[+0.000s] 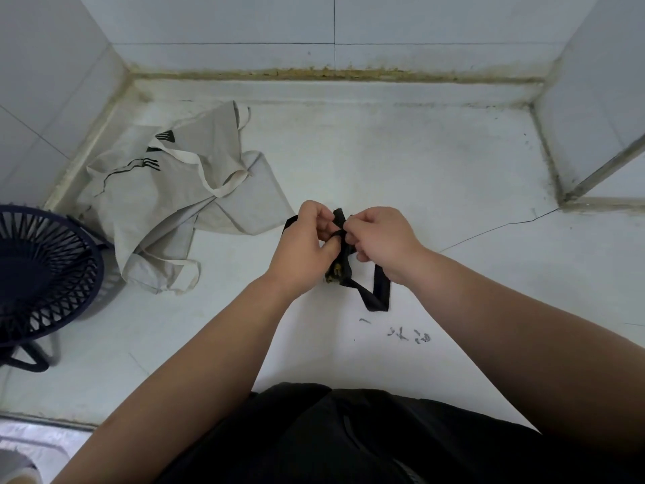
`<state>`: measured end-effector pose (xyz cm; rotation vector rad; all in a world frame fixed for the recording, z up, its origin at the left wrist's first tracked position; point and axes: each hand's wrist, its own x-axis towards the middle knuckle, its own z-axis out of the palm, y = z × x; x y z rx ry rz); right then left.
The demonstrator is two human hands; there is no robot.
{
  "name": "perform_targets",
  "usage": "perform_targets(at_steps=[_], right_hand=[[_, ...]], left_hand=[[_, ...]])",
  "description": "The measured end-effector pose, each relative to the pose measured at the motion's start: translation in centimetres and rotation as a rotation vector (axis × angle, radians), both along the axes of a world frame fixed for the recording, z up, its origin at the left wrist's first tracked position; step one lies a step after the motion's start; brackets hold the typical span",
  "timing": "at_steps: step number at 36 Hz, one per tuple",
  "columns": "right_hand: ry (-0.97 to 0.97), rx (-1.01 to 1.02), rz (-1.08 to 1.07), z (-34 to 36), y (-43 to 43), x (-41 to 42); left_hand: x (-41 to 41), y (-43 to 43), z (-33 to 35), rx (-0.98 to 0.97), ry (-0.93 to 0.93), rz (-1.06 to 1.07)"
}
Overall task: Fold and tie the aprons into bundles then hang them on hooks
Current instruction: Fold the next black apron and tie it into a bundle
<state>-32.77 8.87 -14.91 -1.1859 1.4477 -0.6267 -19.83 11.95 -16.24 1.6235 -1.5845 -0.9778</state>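
A small black apron bundle (343,265) hangs between my hands above the white counter (436,169). My left hand (305,246) pinches its black strap near the top, and my right hand (378,239) pinches the crossing strap just beside it. One strap end (378,295) loops down below my right hand; another sticks out left of my left hand. A grey apron (181,190) with pale straps and a black fork print lies crumpled and unfolded at the left back of the counter. Most of the black bundle is hidden by my fingers.
A dark blue slatted stool or basket (42,274) stands at the left edge. White tiled walls (314,22) close the back and both sides. A crack (506,227) runs across the counter at the right. No hooks are in view.
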Motion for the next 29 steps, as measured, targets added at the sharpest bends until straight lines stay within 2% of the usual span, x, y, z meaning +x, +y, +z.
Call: perform_targets(at_steps=[3,6,13,17,24,29], right_hand=[[-0.034,0.055,-0.011,0.1,-0.3,-0.1],[0.004,-0.003,0.043,0.2,-0.2,-0.3],[0.314,-0.311,0.347,0.2,0.1,-0.8],[0.391,-0.381,0.461,0.2,0.3,-1.0],[0.487,-0.501,0.387,-0.2,0.3,-0.9],[0.508,-0.435,0.307,-0.3,0.4,-0.2]], left_hand=[[-0.1,0.2,-0.2,-0.023,-0.030,-0.008],[-0.1,0.3,-0.2,-0.033,-0.046,-0.019],[0.1,0.2,-0.3,-0.049,-0.044,-0.015],[0.3,0.1,-0.3,-0.058,-0.025,0.008],[-0.1,0.1,0.3,-0.070,0.013,-0.013],[-0.5,0.4,0.2,-0.059,0.035,0.024]])
